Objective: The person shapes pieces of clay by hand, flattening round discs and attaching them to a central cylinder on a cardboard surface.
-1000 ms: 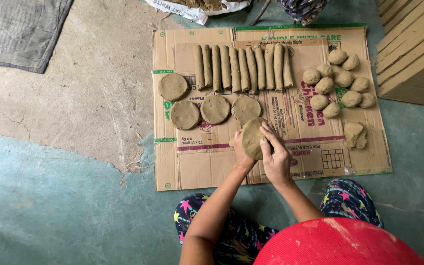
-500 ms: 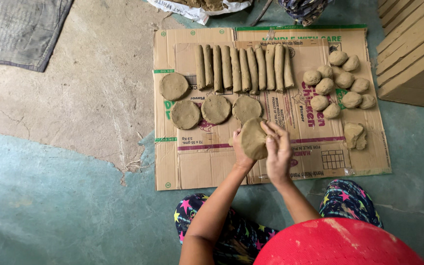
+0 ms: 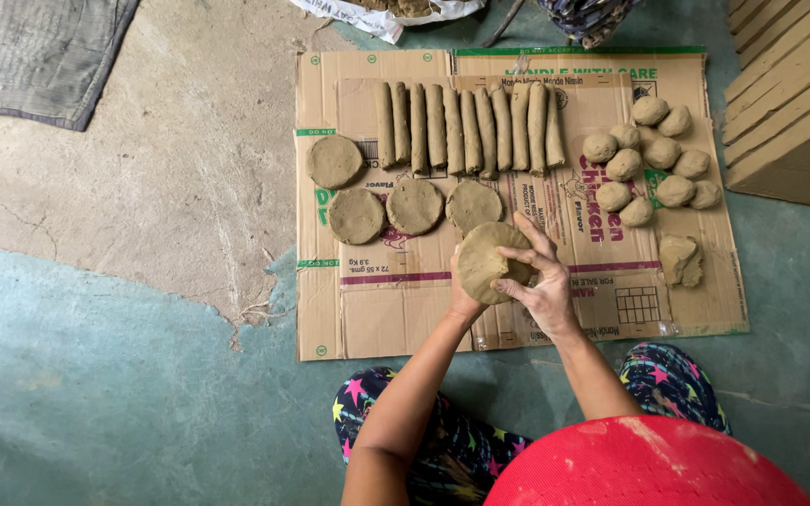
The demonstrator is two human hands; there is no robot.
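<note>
— How are the hands posed?

— Both forearms reach forward from the lap and meet over the near edge of the flattened brown cardboard sheet [image 3: 396,309] on the floor. The left hand [image 3: 466,292] is mostly hidden behind the round flat disc of grey-brown clay [image 3: 487,260], cupping it from behind and below. The right hand [image 3: 544,281] lies against the disc's right edge, fingers [image 3: 529,236] spread and curled over the rim.

— So each grip is closed on it?

— Yes, both are wrapped on the disc, held tilted up off the cardboard.

— What lies about it?

— Just beyond it, four similar flat clay discs [image 3: 413,205]. Farther back, a row of rolled clay logs [image 3: 469,127] side by side. To the right, a cluster of small clay balls [image 3: 651,161], and a rough clay lump [image 3: 681,260] nearer.
</note>
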